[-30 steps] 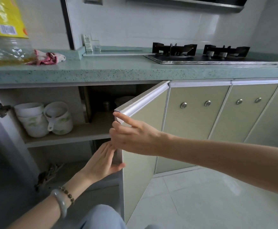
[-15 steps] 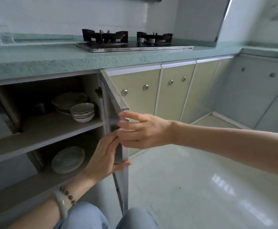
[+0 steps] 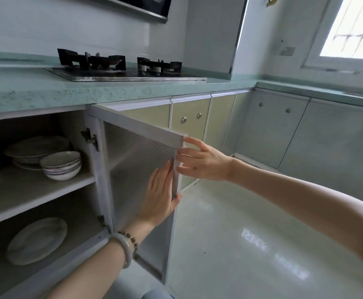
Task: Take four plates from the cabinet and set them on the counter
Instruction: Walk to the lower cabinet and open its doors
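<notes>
Left hand [image 3: 161, 190] lay flat, fingers apart, inside the cabinet door [image 3: 137, 169]; right hand [image 3: 200, 162] pinched its edge; plates [image 3: 36, 147] sat shelved.

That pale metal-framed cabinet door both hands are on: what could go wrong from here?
The pale metal-framed cabinet door stands swung out into the floor space; the left hand lies flat on its inside and the right hand holds its free edge, so a knee might knock it. The stack of white bowls sits in front of the stacked white plates, so reaching past could nudge them.
</notes>
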Action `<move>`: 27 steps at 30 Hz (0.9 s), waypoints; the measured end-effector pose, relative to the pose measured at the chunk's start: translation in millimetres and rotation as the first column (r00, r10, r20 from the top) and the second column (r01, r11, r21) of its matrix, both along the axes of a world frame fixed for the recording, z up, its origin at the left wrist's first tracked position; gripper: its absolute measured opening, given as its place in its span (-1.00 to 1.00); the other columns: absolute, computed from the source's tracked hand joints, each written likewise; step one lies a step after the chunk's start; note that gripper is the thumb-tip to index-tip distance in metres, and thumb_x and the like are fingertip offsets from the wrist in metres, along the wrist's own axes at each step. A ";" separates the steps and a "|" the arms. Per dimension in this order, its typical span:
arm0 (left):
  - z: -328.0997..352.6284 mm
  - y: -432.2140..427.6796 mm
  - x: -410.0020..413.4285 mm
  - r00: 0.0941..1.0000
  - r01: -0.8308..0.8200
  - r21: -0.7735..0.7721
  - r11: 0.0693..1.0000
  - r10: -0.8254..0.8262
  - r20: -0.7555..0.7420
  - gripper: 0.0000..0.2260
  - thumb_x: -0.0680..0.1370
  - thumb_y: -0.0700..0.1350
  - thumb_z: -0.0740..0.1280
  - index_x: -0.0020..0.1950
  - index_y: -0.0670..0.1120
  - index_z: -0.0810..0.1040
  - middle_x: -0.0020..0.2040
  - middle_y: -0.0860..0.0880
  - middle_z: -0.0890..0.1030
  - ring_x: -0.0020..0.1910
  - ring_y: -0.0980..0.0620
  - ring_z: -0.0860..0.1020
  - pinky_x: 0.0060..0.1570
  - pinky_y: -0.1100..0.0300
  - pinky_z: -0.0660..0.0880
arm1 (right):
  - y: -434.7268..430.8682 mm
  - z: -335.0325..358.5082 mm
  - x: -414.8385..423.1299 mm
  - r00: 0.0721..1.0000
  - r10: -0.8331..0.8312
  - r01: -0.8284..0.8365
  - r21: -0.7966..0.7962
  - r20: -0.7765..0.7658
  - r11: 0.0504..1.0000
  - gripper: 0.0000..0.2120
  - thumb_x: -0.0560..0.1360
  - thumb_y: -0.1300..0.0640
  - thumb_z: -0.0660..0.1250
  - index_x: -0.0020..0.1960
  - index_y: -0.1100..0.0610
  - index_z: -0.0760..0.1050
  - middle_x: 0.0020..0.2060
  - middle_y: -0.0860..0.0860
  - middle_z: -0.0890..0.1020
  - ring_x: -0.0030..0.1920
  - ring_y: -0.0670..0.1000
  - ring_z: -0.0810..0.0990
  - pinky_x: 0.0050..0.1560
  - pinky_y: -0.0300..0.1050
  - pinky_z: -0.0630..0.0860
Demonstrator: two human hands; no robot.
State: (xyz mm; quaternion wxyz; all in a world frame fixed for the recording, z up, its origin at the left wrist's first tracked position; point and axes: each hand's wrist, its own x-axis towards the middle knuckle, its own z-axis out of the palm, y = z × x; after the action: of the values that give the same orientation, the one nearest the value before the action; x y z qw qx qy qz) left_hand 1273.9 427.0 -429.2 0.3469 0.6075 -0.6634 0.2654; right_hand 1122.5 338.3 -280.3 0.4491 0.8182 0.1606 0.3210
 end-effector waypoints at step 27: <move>-18.5 173.5 156.8 0.923 -0.349 0.291 0.891 0.274 0.269 -0.34 0.51 0.16 0.33 0.46 -0.21 0.30 0.45 -0.16 0.37 0.43 -0.11 0.35 0.41 -0.07 0.28 | 112.2 -73.4 162.8 0.895 0.445 -0.400 0.458 0.009 0.794 -0.75 0.56 0.30 0.19 -0.07 0.23 0.65 -0.09 0.16 0.66 -0.05 0.14 0.62 0.23 0.05 0.47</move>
State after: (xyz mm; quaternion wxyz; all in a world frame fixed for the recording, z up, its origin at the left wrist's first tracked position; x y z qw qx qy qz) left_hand 1430.6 600.6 -447.7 0.1157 0.7230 -0.6264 0.2676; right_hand 1285.3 450.5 -353.7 0.1564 0.8574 0.2830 0.4003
